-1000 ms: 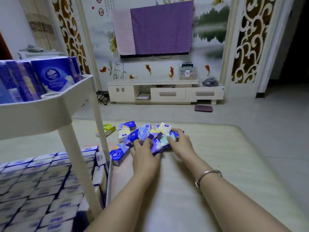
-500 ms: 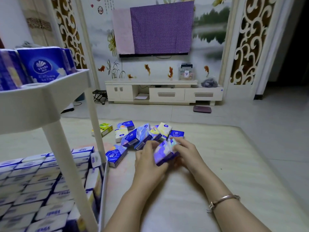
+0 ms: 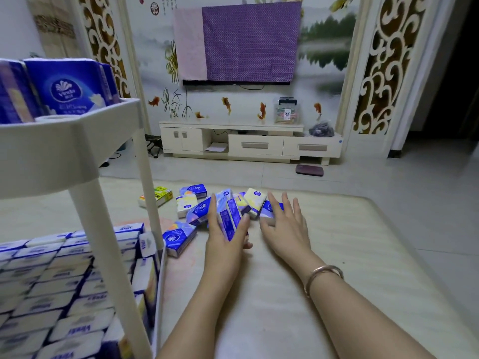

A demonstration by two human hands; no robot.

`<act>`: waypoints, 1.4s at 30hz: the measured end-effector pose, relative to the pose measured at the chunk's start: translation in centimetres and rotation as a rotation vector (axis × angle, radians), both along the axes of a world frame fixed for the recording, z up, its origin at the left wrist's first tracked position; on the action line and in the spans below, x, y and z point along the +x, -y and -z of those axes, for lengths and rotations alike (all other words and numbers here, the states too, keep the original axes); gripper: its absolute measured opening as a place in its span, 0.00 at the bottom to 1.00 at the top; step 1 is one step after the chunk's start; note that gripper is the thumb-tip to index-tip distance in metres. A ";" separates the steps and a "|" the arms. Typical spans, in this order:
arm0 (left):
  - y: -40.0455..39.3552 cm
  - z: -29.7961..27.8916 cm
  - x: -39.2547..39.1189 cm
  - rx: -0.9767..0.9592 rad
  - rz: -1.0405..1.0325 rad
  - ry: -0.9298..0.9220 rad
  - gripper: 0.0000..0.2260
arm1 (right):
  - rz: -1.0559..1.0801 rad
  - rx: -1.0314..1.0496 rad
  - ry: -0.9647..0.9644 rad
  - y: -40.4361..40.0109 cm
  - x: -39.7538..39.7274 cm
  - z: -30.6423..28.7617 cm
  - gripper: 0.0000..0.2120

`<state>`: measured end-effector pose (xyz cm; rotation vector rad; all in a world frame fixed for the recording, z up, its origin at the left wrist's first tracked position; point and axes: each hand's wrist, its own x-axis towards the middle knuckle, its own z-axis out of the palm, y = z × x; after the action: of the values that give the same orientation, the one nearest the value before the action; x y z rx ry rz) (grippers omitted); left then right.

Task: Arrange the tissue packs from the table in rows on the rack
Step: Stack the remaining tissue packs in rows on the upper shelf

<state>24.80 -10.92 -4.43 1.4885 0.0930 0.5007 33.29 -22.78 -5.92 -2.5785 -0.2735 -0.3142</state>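
Your left hand (image 3: 225,237) gripped a tissue pack (image 3: 229,219); your right hand (image 3: 284,229), fingers spread, rested on the pile (image 3: 197,208).

The rack (image 3: 64,151) is cut off by the left edge, its lower shelf by the bottom edge too. Printing on the lower-shelf packs (image 3: 59,278) is smeared by blur. The left hand (image 3: 225,237) covers part of the pack (image 3: 230,218) it holds; the right hand (image 3: 285,226) hides the pack (image 3: 269,211) beneath its fingers. Both forearms run out at the bottom edge.
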 end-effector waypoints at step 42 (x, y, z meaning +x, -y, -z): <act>-2.8 -29.8 -18.1 -0.480 0.595 -0.166 0.21 | -0.517 0.417 0.413 -1.8 -23.6 -28.5 0.24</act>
<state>6.73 -8.14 25.39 1.0123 -0.0953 -0.1263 9.68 -20.96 22.55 -1.9309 -0.8988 -0.6291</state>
